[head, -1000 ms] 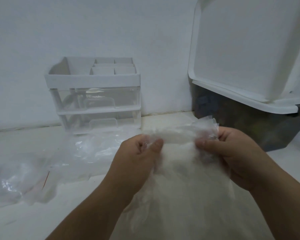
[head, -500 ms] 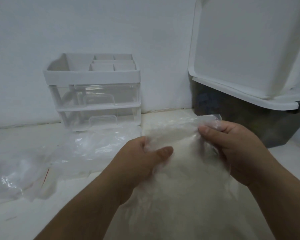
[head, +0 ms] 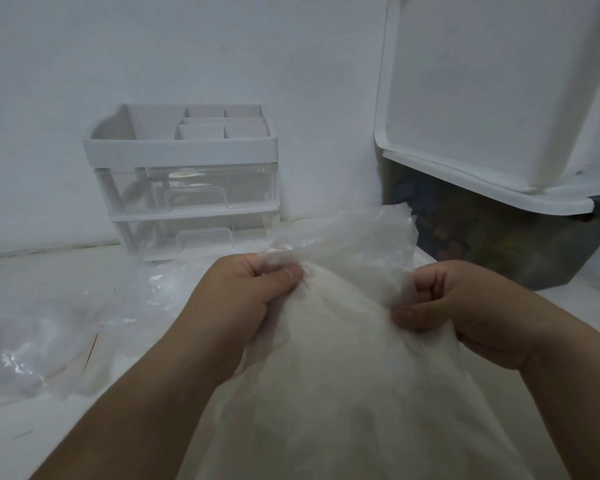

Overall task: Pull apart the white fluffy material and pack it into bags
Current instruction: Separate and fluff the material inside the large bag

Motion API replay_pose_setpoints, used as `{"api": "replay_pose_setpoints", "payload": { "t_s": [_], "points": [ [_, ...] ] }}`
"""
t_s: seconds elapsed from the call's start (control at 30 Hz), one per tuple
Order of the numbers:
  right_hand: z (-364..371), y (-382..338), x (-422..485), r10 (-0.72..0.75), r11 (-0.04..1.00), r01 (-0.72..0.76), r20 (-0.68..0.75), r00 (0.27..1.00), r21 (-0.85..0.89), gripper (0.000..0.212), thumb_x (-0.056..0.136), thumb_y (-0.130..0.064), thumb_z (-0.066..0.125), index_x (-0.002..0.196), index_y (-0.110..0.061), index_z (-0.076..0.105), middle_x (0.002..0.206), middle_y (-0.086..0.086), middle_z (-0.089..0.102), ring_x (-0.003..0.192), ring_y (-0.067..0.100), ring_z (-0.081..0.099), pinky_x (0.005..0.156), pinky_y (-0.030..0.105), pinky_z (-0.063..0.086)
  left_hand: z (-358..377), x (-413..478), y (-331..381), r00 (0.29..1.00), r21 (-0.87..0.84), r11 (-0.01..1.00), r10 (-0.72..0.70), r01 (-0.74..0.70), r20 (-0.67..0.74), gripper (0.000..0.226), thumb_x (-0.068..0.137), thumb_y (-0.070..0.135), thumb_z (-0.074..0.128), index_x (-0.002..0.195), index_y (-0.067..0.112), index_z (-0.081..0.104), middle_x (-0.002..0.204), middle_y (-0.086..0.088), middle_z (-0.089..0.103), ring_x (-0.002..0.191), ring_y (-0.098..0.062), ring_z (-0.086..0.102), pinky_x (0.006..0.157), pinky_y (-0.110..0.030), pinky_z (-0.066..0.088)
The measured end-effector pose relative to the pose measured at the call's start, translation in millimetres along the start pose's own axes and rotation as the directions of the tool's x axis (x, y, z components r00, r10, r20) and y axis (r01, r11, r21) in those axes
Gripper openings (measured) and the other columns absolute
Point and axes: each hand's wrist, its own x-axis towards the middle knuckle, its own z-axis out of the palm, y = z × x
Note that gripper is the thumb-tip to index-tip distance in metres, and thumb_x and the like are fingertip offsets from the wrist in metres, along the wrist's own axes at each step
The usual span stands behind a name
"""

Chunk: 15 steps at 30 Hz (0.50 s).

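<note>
A clear plastic bag stuffed with white fluffy material fills the lower middle of the view. My left hand grips the bag's neck on the left side, thumb and fingers pinching the plastic. My right hand grips the bag's right side, fingers curled round the film. The bag's open top flares up crumpled between and above both hands. The bag's bottom runs out of frame.
Loose empty clear bags lie on the white table at the left. A small white drawer organiser stands against the wall. A dark storage bin with its white lid raised is at the right.
Both hands have shifted their hold on the bag: the left closed tighter on the neck, the right dropped lower on the right side. The bag's top now stands higher above them.
</note>
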Motion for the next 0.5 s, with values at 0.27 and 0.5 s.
{"api": "replay_pose_setpoints", "payload": {
  "t_s": [0.27, 0.5],
  "points": [
    [-11, 2, -3, -0.024, 0.998, 0.017, 0.109, 0.994, 0.062, 0.034, 0.069, 0.025, 0.067, 0.066, -0.008, 0.073, 0.065, 0.011, 0.065, 0.052, 0.013, 0.06, 0.048, 0.02, 0.048, 0, 0, 5, 0.995, -0.104, 0.994, -0.034, 0.024, -0.097, 0.014, 0.09, 0.005, 0.063, 0.092, -0.006, 0.072, 0.083, -0.021, 0.073, 0.067, -0.024, 0.068, 0.069, -0.033, 0.055],
    [-3, 2, 2, -0.18, 0.949, 0.121, 0.184, 0.966, 0.29, 0.074, 0.059, -0.036, 0.093, 0.121, -0.006, 0.067, 0.114, 0.018, 0.071, 0.101, 0.029, 0.07, 0.083, 0.036, 0.058, 1, -2, 7, 0.998, -0.164, 0.986, -0.05, 0.042, -0.044, 0.017, 0.09, 0.003, 0.061, 0.092, -0.009, 0.072, 0.078, -0.023, 0.072, 0.062, -0.026, 0.069, 0.055, -0.029, 0.058]
  ]
}}
